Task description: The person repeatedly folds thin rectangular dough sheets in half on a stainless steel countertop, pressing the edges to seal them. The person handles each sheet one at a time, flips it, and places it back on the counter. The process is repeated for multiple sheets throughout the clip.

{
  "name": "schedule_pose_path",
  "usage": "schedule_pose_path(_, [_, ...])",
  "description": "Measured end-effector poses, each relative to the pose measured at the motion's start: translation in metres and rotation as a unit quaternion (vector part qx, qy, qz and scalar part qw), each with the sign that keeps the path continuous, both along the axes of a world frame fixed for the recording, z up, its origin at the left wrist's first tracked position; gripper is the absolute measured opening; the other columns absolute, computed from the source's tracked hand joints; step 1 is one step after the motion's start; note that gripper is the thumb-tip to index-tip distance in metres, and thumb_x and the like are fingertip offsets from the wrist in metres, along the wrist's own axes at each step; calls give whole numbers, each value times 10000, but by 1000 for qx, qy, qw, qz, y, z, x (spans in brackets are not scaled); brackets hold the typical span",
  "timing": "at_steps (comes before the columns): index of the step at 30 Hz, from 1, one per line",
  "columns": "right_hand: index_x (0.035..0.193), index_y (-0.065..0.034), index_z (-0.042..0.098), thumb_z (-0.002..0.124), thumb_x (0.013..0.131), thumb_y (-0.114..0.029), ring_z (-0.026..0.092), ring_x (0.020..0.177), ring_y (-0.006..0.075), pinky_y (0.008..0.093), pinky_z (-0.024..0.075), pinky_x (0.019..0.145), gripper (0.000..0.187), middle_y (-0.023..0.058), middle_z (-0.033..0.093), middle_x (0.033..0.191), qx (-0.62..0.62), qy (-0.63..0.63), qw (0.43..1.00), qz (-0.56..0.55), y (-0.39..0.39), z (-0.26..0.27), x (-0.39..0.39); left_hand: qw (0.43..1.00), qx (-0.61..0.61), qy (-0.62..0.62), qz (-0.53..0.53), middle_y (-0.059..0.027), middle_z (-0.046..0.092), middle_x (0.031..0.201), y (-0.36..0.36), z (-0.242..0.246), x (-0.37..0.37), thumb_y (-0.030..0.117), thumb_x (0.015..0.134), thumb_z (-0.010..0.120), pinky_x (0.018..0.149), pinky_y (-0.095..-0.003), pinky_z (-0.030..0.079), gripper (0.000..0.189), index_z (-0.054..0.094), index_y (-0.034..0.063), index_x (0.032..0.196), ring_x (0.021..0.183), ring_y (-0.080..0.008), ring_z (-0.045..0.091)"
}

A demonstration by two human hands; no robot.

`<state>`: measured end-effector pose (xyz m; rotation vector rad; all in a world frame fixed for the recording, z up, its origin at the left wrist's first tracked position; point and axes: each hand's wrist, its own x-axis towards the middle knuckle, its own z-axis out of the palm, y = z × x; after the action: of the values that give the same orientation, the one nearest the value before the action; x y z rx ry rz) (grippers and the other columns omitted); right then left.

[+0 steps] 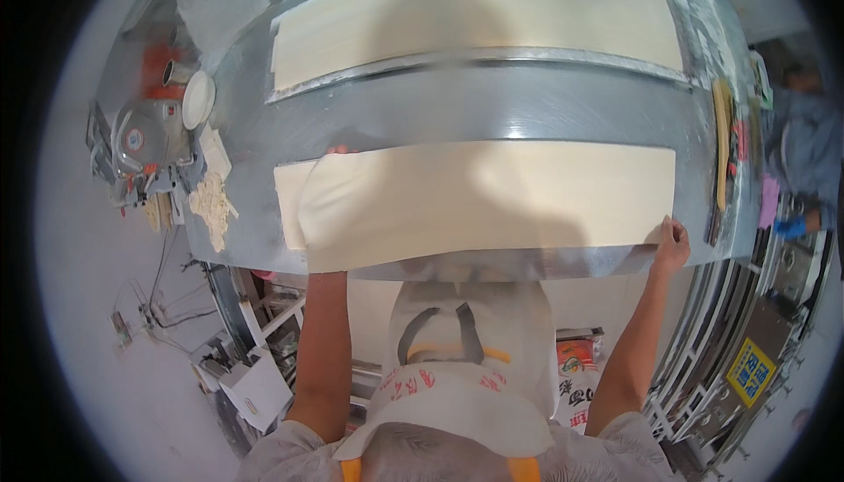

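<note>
A long, smooth, pale sheet of dough [475, 198] lies along the near side of a metal worktable [488, 103]. Under its left end shows the edge of another pale layer. My left hand [339, 149] is beneath the sheet near its left end; only a few fingertips show past the far edge, and the sheet covers the rest. At the sheet's near right corner, my right hand [673, 242] pinches the edge between thumb and fingers. Farther back, another long dough sheet [554, 10] rests on a shallow metal tray [488, 55].
At left are dough scraps [212, 208], a white round lid [198, 100], a plastic bag [221, 10] and a metal machine [142, 139]. Wooden sticks [722, 145] lie along the right edge. A person [801, 139] with a blue glove stands beyond the table at right.
</note>
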<state>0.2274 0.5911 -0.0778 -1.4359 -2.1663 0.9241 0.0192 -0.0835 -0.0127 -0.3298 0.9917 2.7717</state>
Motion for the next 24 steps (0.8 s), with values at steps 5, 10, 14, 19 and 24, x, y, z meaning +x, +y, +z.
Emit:
schedule_pose_path(5, [1242,-21,802,724,1086,-162,727,1031,224,387,580,909,224,108,794,1165,182,-25,983,-4,8,8,8,987,-159,0,-20,-124,464,1745,27,31,-7,282,1192,515,1343,-396,369,597,370,66,1730,1609,-255,446])
schedule_pose_path(10, [1228,-13,767,698,1092,-105,702,1061,218,377,563,936,179,90,768,1172,11,60,970,236,-202,109,-112,992,-97,-51,70,-121,476,1737,-15,9,3,278,1186,527,1339,-402,378,598,380,66,1725,1600,-256,461])
schedule_pose_path(14, [1221,-22,763,705,1088,-116,721,1081,268,394,564,998,172,134,778,1180,-103,90,834,534,-356,152,-226,988,-41,-115,92,-119,486,1731,-25,-4,14,276,1181,537,1336,-407,385,599,389,66,1722,1593,-257,472])
schedule_pose_path(19, [1268,-36,769,719,1092,-429,717,1141,341,429,557,1017,433,193,773,1232,-183,-174,646,720,-505,151,-368,977,65,-194,61,-116,498,1723,-12,-18,31,272,1174,550,1332,-413,394,600,399,66,1717,1584,-259,486])
schedule_pose_path(24, [1268,-15,762,688,1092,-590,710,1145,215,358,559,1003,605,96,762,1249,-335,-464,516,638,-601,152,-399,958,163,-232,49,-113,511,1715,5,-32,42,269,1168,563,1328,-419,403,601,410,67,1713,1575,-260,501])
